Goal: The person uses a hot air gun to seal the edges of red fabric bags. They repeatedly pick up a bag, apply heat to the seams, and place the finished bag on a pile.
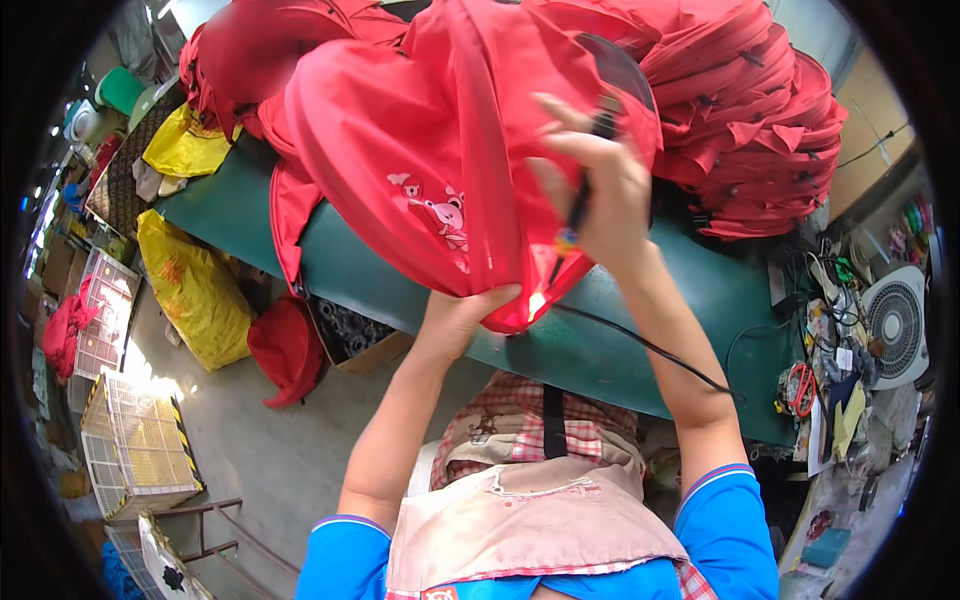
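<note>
Had the green tabletop [610,350] below the left grip [455,315], pinched the red bag [420,150] there by its near edge, seemingly steadying the bulk just beyond, and clasped a black tool [578,208] in the blurred right grip [605,185], apparently for that edge.

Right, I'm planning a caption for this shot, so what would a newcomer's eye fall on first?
Likely the large red fabric bag with a pink cartoon print, at upper centre over the dark green table, its lower edge gripped by the left hand. Right of the print, the blurred right hand holds a slim dark tool above a bright spot. Next, the tall stack of red fabric pieces at upper right.
</note>
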A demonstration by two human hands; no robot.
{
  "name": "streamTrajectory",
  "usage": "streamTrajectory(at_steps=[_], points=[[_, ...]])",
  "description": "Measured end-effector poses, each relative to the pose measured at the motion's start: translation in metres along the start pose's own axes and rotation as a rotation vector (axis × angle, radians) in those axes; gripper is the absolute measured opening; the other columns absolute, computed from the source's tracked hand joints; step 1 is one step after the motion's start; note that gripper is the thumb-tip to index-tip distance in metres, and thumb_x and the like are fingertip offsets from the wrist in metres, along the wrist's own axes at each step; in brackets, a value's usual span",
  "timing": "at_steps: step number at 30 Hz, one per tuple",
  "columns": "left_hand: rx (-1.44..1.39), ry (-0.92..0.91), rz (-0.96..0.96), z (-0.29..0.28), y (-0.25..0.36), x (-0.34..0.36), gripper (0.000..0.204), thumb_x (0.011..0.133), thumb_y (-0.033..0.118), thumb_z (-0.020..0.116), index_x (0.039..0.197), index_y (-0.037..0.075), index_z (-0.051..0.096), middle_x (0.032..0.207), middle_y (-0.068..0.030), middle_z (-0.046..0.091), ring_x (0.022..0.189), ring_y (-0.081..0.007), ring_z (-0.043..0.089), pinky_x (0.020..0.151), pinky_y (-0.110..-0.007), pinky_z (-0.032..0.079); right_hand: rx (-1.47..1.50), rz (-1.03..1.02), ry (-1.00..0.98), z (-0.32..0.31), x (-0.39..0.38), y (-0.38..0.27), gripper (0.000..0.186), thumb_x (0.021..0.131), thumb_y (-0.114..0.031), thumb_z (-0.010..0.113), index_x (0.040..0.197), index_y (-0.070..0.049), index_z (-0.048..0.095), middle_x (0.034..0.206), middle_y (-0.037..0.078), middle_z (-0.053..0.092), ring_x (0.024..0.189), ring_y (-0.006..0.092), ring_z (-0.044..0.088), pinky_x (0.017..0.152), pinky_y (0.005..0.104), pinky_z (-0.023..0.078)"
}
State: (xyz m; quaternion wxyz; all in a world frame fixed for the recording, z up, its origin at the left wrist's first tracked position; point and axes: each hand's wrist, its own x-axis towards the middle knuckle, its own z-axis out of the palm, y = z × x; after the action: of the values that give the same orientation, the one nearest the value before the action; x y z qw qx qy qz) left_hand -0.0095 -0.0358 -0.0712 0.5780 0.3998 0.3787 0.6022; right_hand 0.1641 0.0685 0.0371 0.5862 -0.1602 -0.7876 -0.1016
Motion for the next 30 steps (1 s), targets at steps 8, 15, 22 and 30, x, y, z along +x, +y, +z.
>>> streamTrajectory(at_steps=[8,15,22,30], points=[[0.289,0.009,0.025,-0.004,0.025,-0.018,0.055,0.083,0.009,0.082,0.131,-0.001,0.058,0.127,-0.0090,0.065,0.114,-0.0175,0.062,0.097,-0.035,0.050,-0.346,0.310,0.018,-0.066,-0.076,0.014,0.025,0.098,-0.024,0.067,0.111,-0.010,0.051,0.131,0.011,0.067,0.125,0.0275,0.057,0.114,0.0496,0.028],[0.331,0.094,0.208,-0.007,0.016,-0.014,0.040,0.088,0.009,0.077,0.122,-0.005,0.061,0.116,-0.0105,0.069,0.107,-0.0178,0.065,0.090,-0.034,0.053,0.420,0.645,-0.228,-0.070,-0.076,-0.151,0.031,0.088,-0.003,0.071,0.119,-0.001,0.070,0.071,0.009,0.059,0.057,0.0173,0.057,0.053,0.0294,0.047],[0.342,0.086,0.250,-0.004,0.013,-0.014,0.039,0.088,0.009,0.077,0.122,-0.004,0.061,0.115,-0.0100,0.068,0.103,-0.0176,0.066,0.088,-0.033,0.053,0.285,0.620,-0.248,-0.050,-0.087,-0.158,0.027,0.088,0.005,0.062,0.112,-0.001,0.071,0.068,0.009,0.062,0.054,0.0165,0.060,0.054,0.0278,0.050],[0.391,0.104,0.193,0.001,0.012,-0.021,0.038,0.089,0.009,0.075,0.122,-0.004,0.062,0.115,-0.0112,0.069,0.104,-0.0185,0.066,0.088,-0.034,0.053,0.309,0.855,-0.367,-0.044,-0.061,-0.138,0.016,0.091,-0.009,0.066,0.106,-0.003,0.069,0.063,0.011,0.061,0.054,0.0221,0.066,0.054,0.0341,0.053]])
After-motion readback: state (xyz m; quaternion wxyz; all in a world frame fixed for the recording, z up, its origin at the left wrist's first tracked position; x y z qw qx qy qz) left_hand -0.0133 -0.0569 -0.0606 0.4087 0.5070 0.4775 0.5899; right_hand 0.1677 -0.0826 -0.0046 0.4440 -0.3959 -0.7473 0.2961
